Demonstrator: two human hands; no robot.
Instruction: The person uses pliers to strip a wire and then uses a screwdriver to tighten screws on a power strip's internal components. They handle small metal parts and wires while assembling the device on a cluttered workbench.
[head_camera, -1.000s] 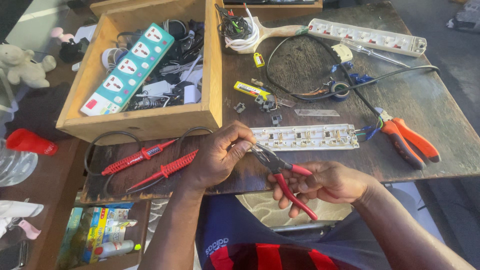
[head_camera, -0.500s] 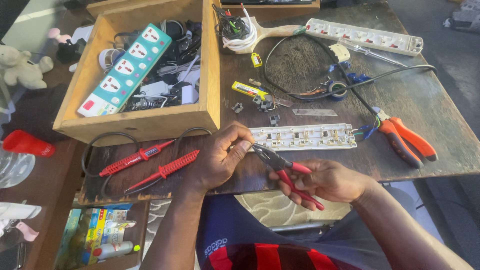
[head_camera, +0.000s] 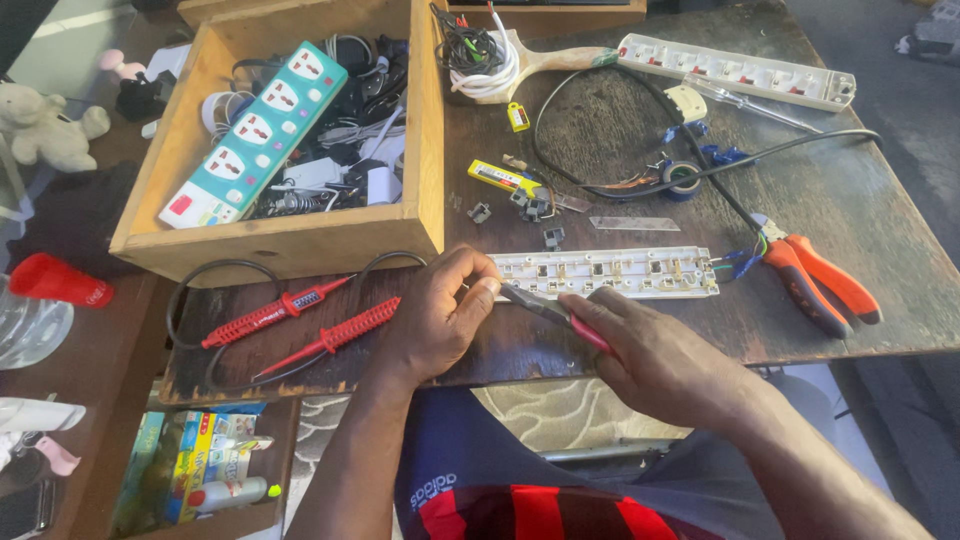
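While the left hand (head_camera: 435, 325) pinches something too small to tell at its fingers (head_camera: 482, 293), the right hand (head_camera: 660, 365) now closes its fingers tight on the red pliers (head_camera: 555, 315), handles squeezed where they stood spread a moment ago, tips meeting the left fingers. Just at 12 o'clock lies the open strip (head_camera: 610, 273) on the table (head_camera: 880, 210); probes (head_camera: 300, 320) at 9.

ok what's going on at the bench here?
A person sits at a dark wooden table. The right hand grips red-handled pliers, tips meeting the left hand fingertips; what they pinch is too small to tell. An opened white power strip lies just beyond, orange-handled pliers to its right.
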